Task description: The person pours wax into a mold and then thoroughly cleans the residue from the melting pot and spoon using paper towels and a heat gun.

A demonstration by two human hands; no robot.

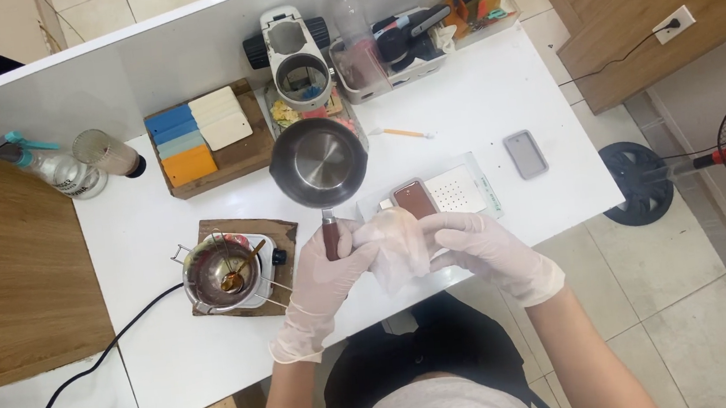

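White worktop (pixel 495 102) under a partition; at left a small melting pot (pixel 221 273) sits on a wooden board (pixel 281 230); left hand (pixel 325 274), gloved, is closed around the dark handle of a steel saucepan (pixel 319 162); right hand (pixel 473 242), gloved, pinches a crumpled white wipe (pixel 398 245) just beside that handle.

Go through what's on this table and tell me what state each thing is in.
Left hand: gloved, gripping the pan handle.
Right hand: gloved, holding a crumpled white wipe.
Steel saucepan: empty, held above the table.
Small melting pot: holds dark liquid, spoon inside.
Spray bottle: lying on its side.
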